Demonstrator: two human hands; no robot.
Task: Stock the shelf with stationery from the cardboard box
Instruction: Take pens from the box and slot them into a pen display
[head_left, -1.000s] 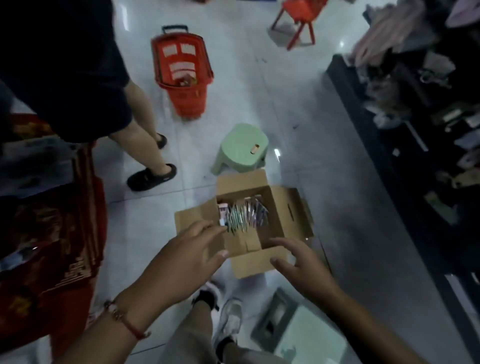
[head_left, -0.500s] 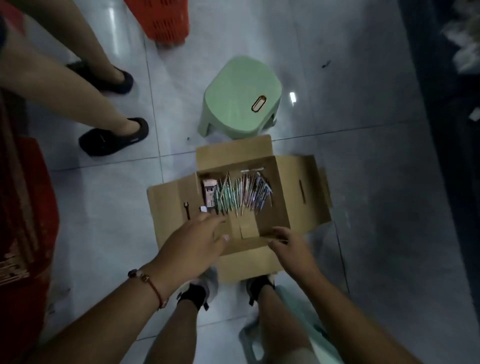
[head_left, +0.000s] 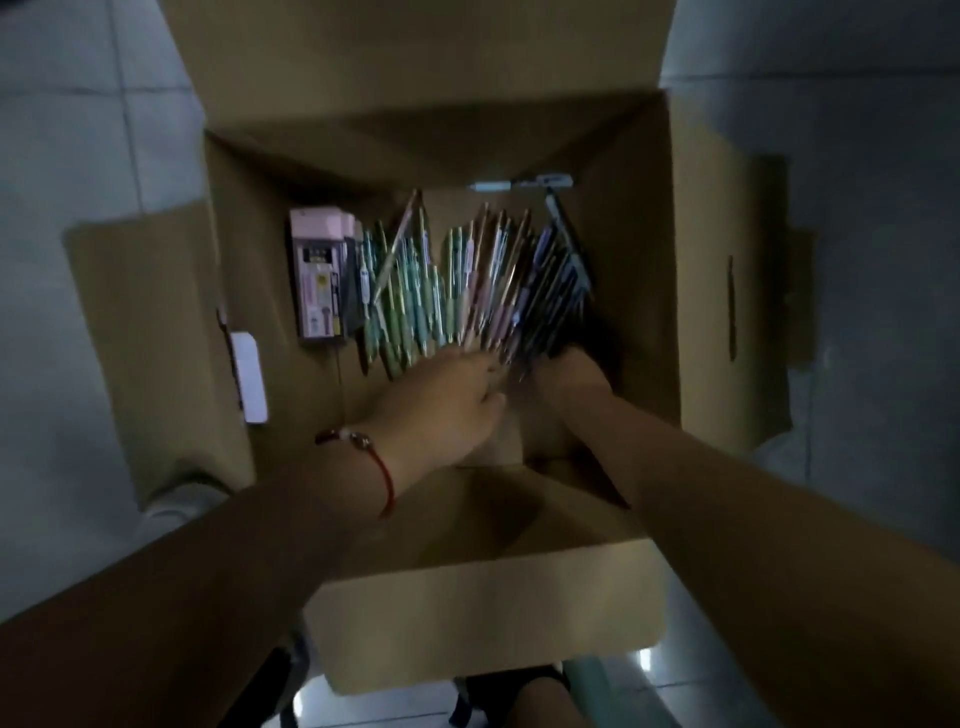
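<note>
An open cardboard box (head_left: 691, 270) fills the view, its four flaps folded out. On its bottom lies a fanned heap of pens (head_left: 467, 280), green at the left, pink in the middle, dark at the right. A pink packet (head_left: 319, 275) lies left of the pens. My left hand (head_left: 447, 405), with a red string bracelet on the wrist, reaches down onto the near ends of the green and pink pens. My right hand (head_left: 569, 374) is deep in the box at the near ends of the dark pens, its fingers hidden among them. No shelf is in view.
A single pen (head_left: 519, 183) lies crosswise against the far wall of the box. A white label (head_left: 249, 374) is on the left flap. Grey floor tiles (head_left: 857, 156) surround the box. My legs and shoes show below the near flap.
The camera has dropped close over the box. Both hands have gone from the box's near rim down inside to the near ends of the pens. The stool and the other person have left the view.
</note>
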